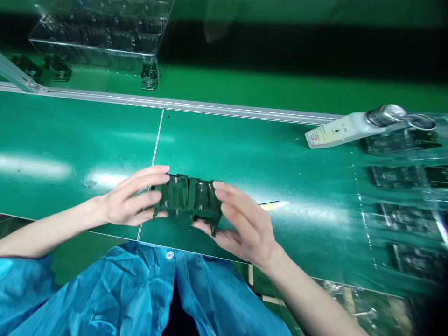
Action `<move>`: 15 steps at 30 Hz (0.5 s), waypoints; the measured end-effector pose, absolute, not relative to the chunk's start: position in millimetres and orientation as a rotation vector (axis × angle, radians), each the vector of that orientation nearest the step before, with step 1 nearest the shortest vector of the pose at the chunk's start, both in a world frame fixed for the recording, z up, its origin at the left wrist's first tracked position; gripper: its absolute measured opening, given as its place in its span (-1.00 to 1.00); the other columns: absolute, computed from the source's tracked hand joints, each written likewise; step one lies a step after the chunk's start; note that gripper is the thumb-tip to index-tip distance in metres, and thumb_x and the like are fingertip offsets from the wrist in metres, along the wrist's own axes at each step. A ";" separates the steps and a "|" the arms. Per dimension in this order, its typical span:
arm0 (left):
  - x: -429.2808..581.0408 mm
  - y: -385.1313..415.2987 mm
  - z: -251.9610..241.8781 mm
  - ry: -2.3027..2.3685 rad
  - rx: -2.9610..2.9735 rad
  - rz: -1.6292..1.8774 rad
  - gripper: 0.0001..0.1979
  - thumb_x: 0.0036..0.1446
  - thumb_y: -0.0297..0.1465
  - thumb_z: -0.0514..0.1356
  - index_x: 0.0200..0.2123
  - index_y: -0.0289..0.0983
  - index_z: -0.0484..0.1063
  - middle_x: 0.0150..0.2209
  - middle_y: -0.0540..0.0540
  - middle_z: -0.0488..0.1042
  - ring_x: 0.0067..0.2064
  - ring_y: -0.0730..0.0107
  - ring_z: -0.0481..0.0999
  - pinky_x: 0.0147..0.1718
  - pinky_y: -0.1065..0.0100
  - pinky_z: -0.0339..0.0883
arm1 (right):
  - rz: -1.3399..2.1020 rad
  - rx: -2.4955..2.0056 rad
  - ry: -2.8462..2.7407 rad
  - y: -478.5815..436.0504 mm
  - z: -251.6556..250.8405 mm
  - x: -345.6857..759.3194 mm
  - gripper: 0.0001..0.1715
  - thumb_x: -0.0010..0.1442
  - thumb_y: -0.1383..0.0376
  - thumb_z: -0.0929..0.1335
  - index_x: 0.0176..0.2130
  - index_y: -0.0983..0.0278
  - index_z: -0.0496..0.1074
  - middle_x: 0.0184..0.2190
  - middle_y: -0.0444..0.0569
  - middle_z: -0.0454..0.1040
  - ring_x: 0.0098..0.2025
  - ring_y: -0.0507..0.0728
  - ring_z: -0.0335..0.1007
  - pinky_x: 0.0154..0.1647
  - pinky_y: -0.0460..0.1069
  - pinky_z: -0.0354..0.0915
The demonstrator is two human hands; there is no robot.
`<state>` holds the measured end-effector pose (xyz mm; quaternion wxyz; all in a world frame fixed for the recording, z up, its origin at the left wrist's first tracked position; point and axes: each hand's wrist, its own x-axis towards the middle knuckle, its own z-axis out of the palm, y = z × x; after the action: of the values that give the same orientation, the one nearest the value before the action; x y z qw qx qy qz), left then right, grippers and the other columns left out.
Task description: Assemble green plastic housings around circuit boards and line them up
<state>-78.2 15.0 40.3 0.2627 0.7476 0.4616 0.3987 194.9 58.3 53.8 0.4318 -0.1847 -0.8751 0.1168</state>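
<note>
Two dark plastic housings, boxy and with open recesses, are held side by side just above the green table [245,154]. My left hand [135,198] grips the left housing [175,193] by its outer edge, fingers along the side. Around the right end of the right housing [206,200] my right hand [245,219] is closed, with fingers above and thumb below. The housings touch or nearly touch at the middle; whether they are joined I cannot tell. A slim pointed yellow-and-white tool [275,205] lies beyond my right hand, its near end hidden.
A white bottle [332,133] with a metal top lies or leans at the right, beside a clear tray [364,224] of dark parts. Beyond the metal rail [210,107], another clear tray [94,51] stands at the back left, with loose dark parts [150,74] near it.
</note>
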 end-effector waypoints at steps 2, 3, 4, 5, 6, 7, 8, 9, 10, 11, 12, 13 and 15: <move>-68.9 7.3 40.8 1.273 1.888 1.107 -0.46 -0.02 -0.16 0.42 0.02 -0.14 0.39 -0.06 -0.18 0.60 0.01 0.06 0.61 -0.01 0.02 0.57 | 0.610 -0.758 -2.101 52.6 47.5 188.2 -0.32 0.15 0.11 0.50 0.16 0.21 0.28 -0.06 0.13 0.55 -0.03 0.26 0.57 -0.11 0.17 0.60; -65.9 3.5 39.6 1.293 1.808 1.053 -0.42 0.00 -0.14 0.41 0.05 -0.18 0.37 -0.07 -0.21 0.60 -0.03 0.08 0.63 -0.08 0.08 0.60 | 0.794 -0.881 -2.058 49.6 43.1 184.9 -0.26 0.15 0.05 0.49 0.19 0.23 0.25 -0.07 0.14 0.56 -0.09 0.23 0.59 -0.15 0.13 0.60; -63.9 -0.2 37.3 1.352 1.709 0.964 -0.41 0.01 -0.11 0.40 0.06 -0.20 0.36 -0.08 -0.22 0.61 -0.07 0.10 0.65 -0.12 0.12 0.61 | 0.971 -0.978 -2.018 46.8 38.1 181.9 -0.26 0.16 0.01 0.47 0.19 0.25 0.25 -0.09 0.13 0.56 -0.16 0.19 0.60 -0.21 0.08 0.60; -62.9 -3.6 34.2 1.412 1.620 0.871 -0.40 0.01 -0.08 0.39 0.05 -0.21 0.37 -0.10 -0.21 0.61 -0.08 0.10 0.65 -0.12 0.12 0.61 | 1.124 -1.051 -1.986 44.4 32.9 179.2 -0.28 0.17 -0.02 0.45 0.17 0.26 0.27 -0.12 0.11 0.57 -0.21 0.16 0.60 -0.26 0.05 0.60; -62.7 -6.9 30.5 1.457 1.555 0.796 -0.40 0.00 -0.04 0.38 0.03 -0.21 0.37 -0.09 -0.22 0.61 -0.07 0.07 0.65 -0.09 0.08 0.60 | 1.244 -1.105 -1.964 42.2 27.8 176.8 -0.31 0.17 -0.03 0.44 0.13 0.27 0.31 -0.15 0.10 0.57 -0.24 0.14 0.60 -0.29 0.03 0.59; -63.1 -9.9 26.4 1.491 1.513 0.744 -0.38 -0.01 -0.02 0.38 0.03 -0.22 0.38 -0.07 -0.22 0.61 -0.03 0.03 0.63 -0.03 0.02 0.57 | 1.321 -1.151 -1.947 40.4 23.1 174.9 -0.34 0.15 -0.04 0.45 0.09 0.28 0.36 -0.16 0.09 0.57 -0.25 0.14 0.59 -0.30 0.03 0.58; -64.0 -12.7 22.4 1.518 1.484 0.714 -0.37 -0.02 -0.02 0.38 0.04 -0.22 0.37 -0.04 -0.23 0.60 0.02 0.00 0.61 0.02 -0.03 0.54 | 1.359 -1.189 -1.933 38.8 19.2 173.3 -0.36 0.14 -0.04 0.45 0.05 0.29 0.39 -0.16 0.09 0.57 -0.25 0.15 0.58 -0.29 0.04 0.58; -65.0 -15.1 18.7 1.538 1.464 0.705 -0.36 -0.02 -0.02 0.38 0.05 -0.22 0.37 -0.01 -0.24 0.58 0.05 -0.02 0.59 0.06 -0.06 0.51 | 1.370 -1.214 -1.920 37.5 16.0 172.0 -0.39 0.13 -0.03 0.46 0.02 0.29 0.41 -0.16 0.09 0.56 -0.24 0.15 0.58 -0.28 0.05 0.58; -66.0 -17.2 15.6 1.552 1.445 0.711 -0.36 -0.02 -0.03 0.38 0.06 -0.22 0.36 0.01 -0.24 0.57 0.08 -0.02 0.57 0.09 -0.06 0.49 | 1.367 -1.224 -1.908 36.3 13.6 170.9 -0.41 0.12 -0.03 0.46 0.00 0.29 0.43 -0.16 0.09 0.56 -0.23 0.15 0.57 -0.26 0.05 0.58; -67.0 -18.7 13.2 1.558 1.426 0.733 -0.36 -0.01 -0.05 0.38 0.06 -0.22 0.35 0.02 -0.24 0.56 0.10 -0.01 0.56 0.11 -0.05 0.47 | 1.359 -1.225 -1.897 35.4 11.9 170.0 -0.42 0.13 -0.03 0.45 0.00 0.28 0.43 -0.16 0.08 0.55 -0.23 0.15 0.56 -0.26 0.05 0.58; -67.8 -19.7 11.5 1.557 1.406 0.765 -0.38 0.00 -0.06 0.38 0.06 -0.22 0.34 0.03 -0.24 0.55 0.11 0.01 0.56 0.12 -0.03 0.47 | 1.352 -1.223 -1.888 34.6 10.7 169.3 -0.43 0.14 -0.03 0.45 0.00 0.28 0.44 -0.16 0.07 0.55 -0.22 0.14 0.56 -0.26 0.05 0.58; -68.4 -20.0 10.5 1.548 1.390 0.800 -0.39 0.01 -0.08 0.38 0.06 -0.22 0.34 0.03 -0.23 0.55 0.11 0.03 0.56 0.13 -0.01 0.46 | 1.349 -1.220 -1.885 34.0 9.8 168.7 -0.43 0.15 -0.04 0.44 0.00 0.27 0.43 -0.16 0.06 0.55 -0.23 0.14 0.56 -0.26 0.04 0.58; -69.5 -19.2 9.7 1.536 1.374 0.856 -0.40 0.04 -0.10 0.37 0.07 -0.22 0.33 0.05 -0.22 0.54 0.12 0.06 0.55 0.15 0.01 0.44 | 1.331 -1.211 -1.907 33.4 8.4 167.6 -0.44 0.19 -0.05 0.40 0.01 0.27 0.43 -0.12 0.08 0.54 -0.23 0.13 0.55 -0.29 0.04 0.57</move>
<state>-69.5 -19.2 9.7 0.4393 0.5531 0.6183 0.3447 167.6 33.4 8.4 0.2570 -0.4463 -0.7030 0.4905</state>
